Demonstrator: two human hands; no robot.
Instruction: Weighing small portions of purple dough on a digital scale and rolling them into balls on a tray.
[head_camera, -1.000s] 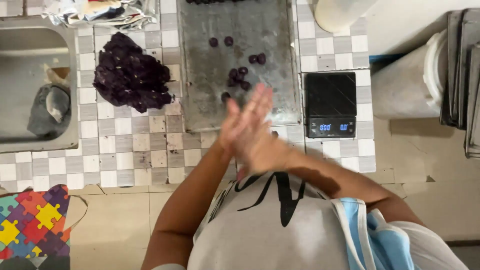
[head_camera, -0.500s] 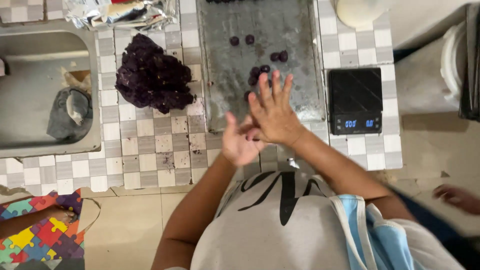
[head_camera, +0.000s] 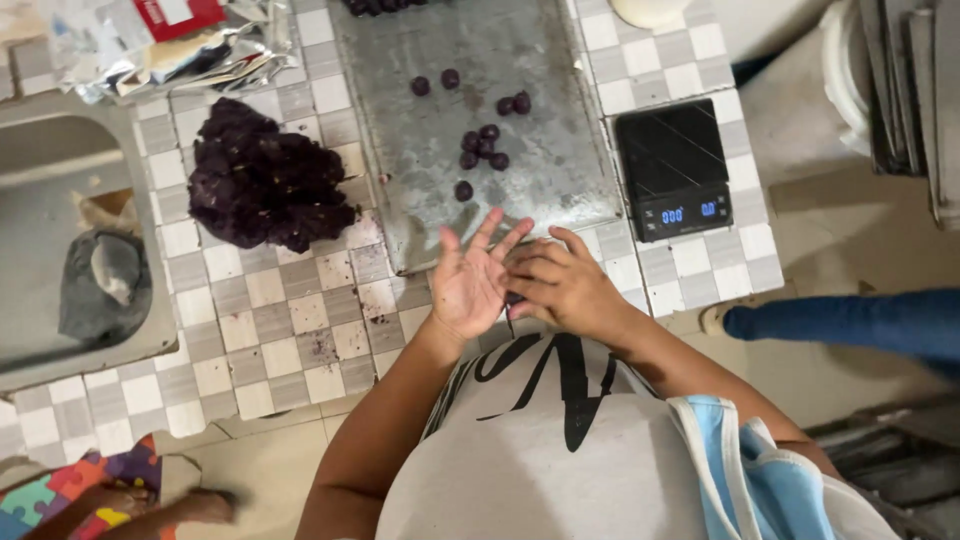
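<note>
Head view: you look straight down at a checkered tile counter (head_camera: 300, 340) with your two hands held over its near edge.
Left hand (head_camera: 470, 280): palm up, fingers spread and apart, nothing clamped; it hovers at the near edge of the metal tray (head_camera: 560, 180).
Right hand (head_camera: 560, 285): palm down, fingers curled loosely, fingertips laid against the left palm; whether it pinches anything, you cannot tell.
Dark bit (head_camera: 513, 298): a small dark speck shows between the two hands, just under your right fingers; too small to identify.
Purple dough mound (head_camera: 262, 185): sits on the counter to the left of the tray, well apart from both hands.
Purple balls (head_camera: 482, 145): a loose cluster lies near the tray's middle, with single ones scattered around it; the nearest single ball (head_camera: 463, 190) lies just beyond your left fingertips, not touching them.
Scale (head_camera: 675, 170): black, digital, display lit, on the counter just right of the tray; nothing on its platform.
Sink (head_camera: 70, 250): at far left, with a grey cloth (head_camera: 105, 285) inside.
Foil packaging (head_camera: 170, 40): crumpled, at the counter's far left corner.
Other person: a blue-clad leg (head_camera: 850, 320) enters from the right, on the floor.
</note>
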